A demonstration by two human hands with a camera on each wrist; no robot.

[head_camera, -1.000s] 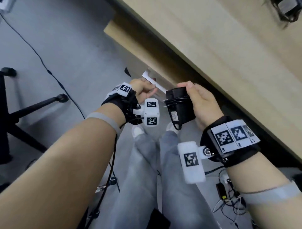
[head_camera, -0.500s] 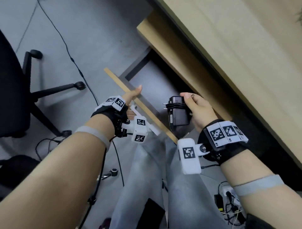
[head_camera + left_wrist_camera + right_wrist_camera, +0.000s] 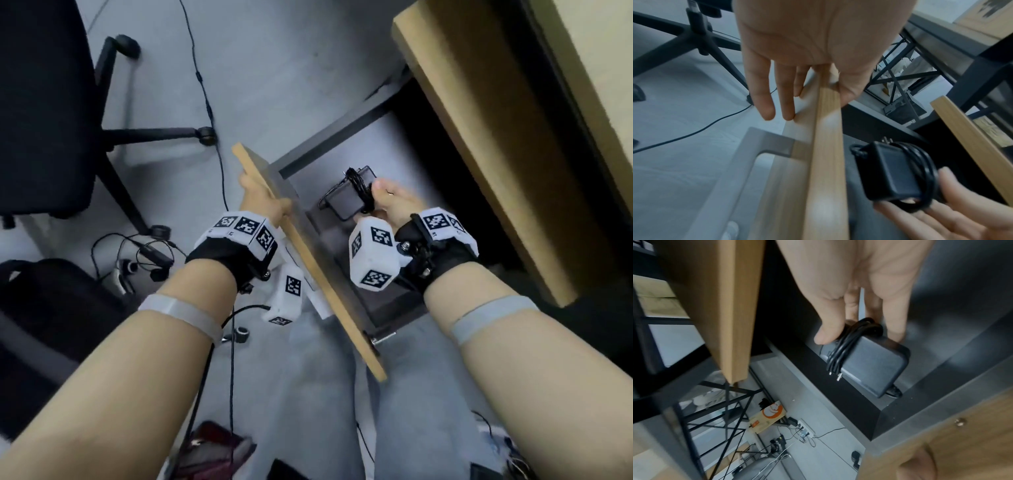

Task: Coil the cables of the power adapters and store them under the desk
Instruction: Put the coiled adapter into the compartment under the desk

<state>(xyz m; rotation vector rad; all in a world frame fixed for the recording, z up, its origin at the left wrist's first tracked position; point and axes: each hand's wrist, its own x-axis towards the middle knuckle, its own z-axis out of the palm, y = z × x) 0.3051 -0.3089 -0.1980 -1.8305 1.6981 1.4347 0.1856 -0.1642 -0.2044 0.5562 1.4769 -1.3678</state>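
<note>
A black power adapter (image 3: 346, 197) with its cable coiled round it hangs over the open drawer (image 3: 342, 135) under the wooden desk (image 3: 513, 137). My right hand (image 3: 390, 202) grips it, thumb on one side and fingers on the other. In the right wrist view the adapter (image 3: 871, 363) sits low inside the dark drawer, and the right hand (image 3: 859, 337) pinches the coiled end. My left hand (image 3: 260, 202) holds the wooden drawer front (image 3: 308, 263) at its top edge. In the left wrist view the left hand (image 3: 818, 104) has its thumb inside and its fingers outside the drawer front (image 3: 826, 162).
A black office chair (image 3: 44, 102) stands to the left on the grey floor, with a thin cable (image 3: 209, 102) running past it. Earphones (image 3: 150, 253) and a dark bag lie lower left. A power strip (image 3: 803, 430) with tangled wires sits on the floor under the desk.
The drawer has come farther out with my left hand on its front. My right hand has carried the adapter down over the open drawer.
</note>
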